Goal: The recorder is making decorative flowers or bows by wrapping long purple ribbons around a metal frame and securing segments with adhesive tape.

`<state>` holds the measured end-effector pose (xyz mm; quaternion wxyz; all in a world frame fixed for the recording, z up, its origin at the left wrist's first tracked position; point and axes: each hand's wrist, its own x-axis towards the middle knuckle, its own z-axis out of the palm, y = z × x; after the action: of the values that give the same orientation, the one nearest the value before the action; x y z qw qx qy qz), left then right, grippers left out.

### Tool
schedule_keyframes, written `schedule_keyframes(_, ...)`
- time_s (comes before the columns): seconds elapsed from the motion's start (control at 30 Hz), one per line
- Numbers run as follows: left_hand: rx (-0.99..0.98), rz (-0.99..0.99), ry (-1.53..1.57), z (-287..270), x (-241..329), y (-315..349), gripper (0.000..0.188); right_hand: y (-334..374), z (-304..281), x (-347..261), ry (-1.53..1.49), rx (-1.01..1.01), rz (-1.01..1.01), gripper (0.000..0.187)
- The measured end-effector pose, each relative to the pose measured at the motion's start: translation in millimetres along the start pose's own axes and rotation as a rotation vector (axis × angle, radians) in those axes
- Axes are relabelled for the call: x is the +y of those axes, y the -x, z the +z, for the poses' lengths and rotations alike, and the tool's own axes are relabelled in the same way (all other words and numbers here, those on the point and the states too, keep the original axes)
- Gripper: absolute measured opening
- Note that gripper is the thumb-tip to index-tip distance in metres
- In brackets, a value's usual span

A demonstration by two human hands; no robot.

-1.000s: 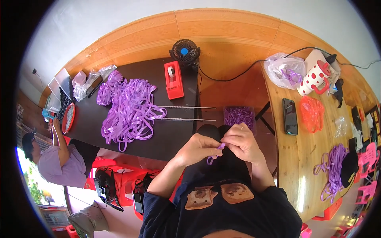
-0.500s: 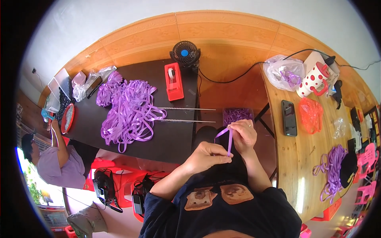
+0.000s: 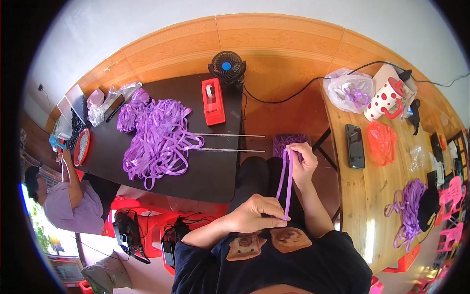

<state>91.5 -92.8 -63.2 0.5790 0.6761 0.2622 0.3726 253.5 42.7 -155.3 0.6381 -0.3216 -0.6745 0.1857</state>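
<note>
A narrow purple ribbon (image 3: 289,188) is stretched as a long loop between my hands, in front of my dark shirt. My left hand (image 3: 257,213) pinches its lower end between thumb and fingers. Farther out, my right hand (image 3: 303,161) grips the upper end. Just beyond that hand, a box of purple ribbon pieces (image 3: 281,140) is partly hidden. To the left, a big tangled heap of purple ribbon (image 3: 164,139) lies on the dark table (image 3: 210,179). Two thin metal rods (image 3: 235,150) stick out from the heap past the table's edge.
A red tape dispenser (image 3: 213,110) and a small black fan (image 3: 227,67) stand at the back of the dark table. A wooden table (image 3: 362,206) on the right bears a phone (image 3: 354,145), a dotted tumbler (image 3: 384,100) and a ribbon bundle (image 3: 411,210). Another person (image 3: 78,201) sits at far left.
My left hand has moved down toward my body, and my right hand has shifted slightly. The ribbon span between them has grown longer, now a loop of two strands.
</note>
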Motion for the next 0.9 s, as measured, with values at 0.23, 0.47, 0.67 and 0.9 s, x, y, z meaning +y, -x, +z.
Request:
schedule_keyframes(0.23,-0.064,0.075,-0.031,5,1,2,0.007,7,-2,22,0.028,0.009,0.043,0.013)
schedule_keyframes(0.47,-0.173,0.159,-0.019,9,6,8,0.006,13,-3,34,-0.131,0.069,0.267,0.010)
schedule_keyframes(0.67,-0.188,0.204,-0.143,8,15,7,0.011,17,-3,60,-0.406,0.182,0.387,0.010)
schedule_keyframes(0.9,0.183,0.348,-0.153,-38,34,-23,0.028,36,-7,64,0.364,-0.026,0.054,0.008)
